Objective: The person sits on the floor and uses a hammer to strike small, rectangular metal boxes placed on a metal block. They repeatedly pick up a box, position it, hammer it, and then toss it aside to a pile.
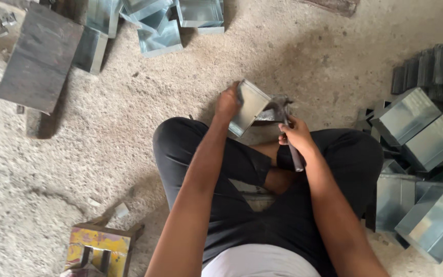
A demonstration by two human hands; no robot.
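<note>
The left hand (228, 102) grips the upper edge of a small sheet-metal box (249, 106), holding it tilted just beyond the person's crossed legs. The right hand (296, 134) is closed around the handle of a hammer (284, 122), whose head rests against the box's right side. More metal boxes (417, 133) lie piled on the floor to the person's right, and a few open ones (160, 25) sit at the top; nothing shows inside them. A dark flat slab (39, 56) lies at upper left, and a yellow painted wooden block (100, 246) at the bottom is partly cut off. What the box rests on is hidden behind it.
</note>
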